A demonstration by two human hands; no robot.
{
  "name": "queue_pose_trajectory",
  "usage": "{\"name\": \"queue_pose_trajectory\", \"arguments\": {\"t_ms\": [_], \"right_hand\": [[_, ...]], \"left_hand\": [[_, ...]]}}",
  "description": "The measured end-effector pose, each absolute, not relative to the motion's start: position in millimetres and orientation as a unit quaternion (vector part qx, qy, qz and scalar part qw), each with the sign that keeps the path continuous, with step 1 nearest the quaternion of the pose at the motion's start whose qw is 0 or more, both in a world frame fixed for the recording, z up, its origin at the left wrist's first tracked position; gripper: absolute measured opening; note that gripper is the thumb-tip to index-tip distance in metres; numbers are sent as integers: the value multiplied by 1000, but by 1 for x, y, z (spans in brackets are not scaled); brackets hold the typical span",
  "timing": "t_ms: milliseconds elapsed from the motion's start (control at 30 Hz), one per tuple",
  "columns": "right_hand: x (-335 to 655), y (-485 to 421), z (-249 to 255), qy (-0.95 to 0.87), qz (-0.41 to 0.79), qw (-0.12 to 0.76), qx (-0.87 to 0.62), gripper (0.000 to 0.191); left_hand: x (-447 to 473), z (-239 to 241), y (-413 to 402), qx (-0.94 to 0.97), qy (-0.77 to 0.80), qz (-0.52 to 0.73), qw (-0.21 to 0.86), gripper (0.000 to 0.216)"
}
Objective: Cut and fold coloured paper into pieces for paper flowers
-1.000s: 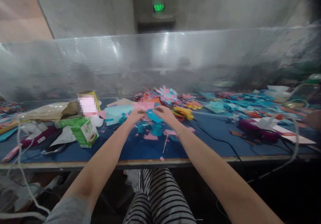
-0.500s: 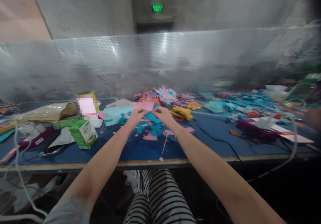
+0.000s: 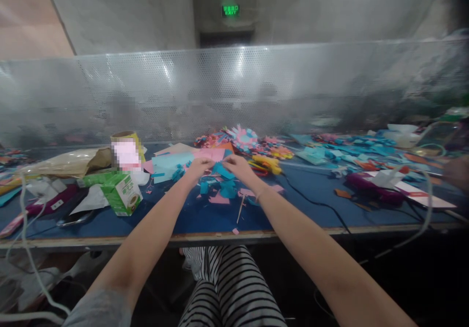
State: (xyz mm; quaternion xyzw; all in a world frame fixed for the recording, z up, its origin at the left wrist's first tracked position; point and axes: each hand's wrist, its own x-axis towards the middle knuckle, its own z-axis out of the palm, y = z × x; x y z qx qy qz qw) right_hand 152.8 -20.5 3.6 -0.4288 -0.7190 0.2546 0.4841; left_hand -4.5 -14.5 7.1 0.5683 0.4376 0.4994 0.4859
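Both my arms reach forward over the blue table. My left hand and my right hand meet above a heap of cut paper, fingers pinched together on a teal paper piece held between them. Beneath them lie more teal and pink paper scraps. Light blue and pink sheets lie just behind my left hand. Finished paper flowers in pink, blue and orange sit beyond my hands.
A green carton and a brown paper bag lie at the left. A black cable crosses the table on the right, near more teal scraps. A perforated metal screen backs the table. White cords hang at the left.
My hands have stayed together on the teal piece, shifting only slightly farther from me. Nothing else on the table has moved.
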Motion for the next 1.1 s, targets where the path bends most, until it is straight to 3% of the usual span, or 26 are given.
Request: {"name": "queue_pose_trajectory", "arguments": {"t_ms": [167,400,900,1100], "right_hand": [[153,-21,5,-717,258,486,-428,12],[152,-20,4,-722,240,478,-439,11],[152,-15,-2,-738,182,470,-448,12],[149,-16,-4,-758,157,461,-433,13]], "left_hand": [[-6,5,-13,571,434,496,490,20],[-12,4,-3,605,477,525,360,20],[-15,6,-3,603,444,564,348,22],[-6,9,-14,725,432,478,244,14]]}}
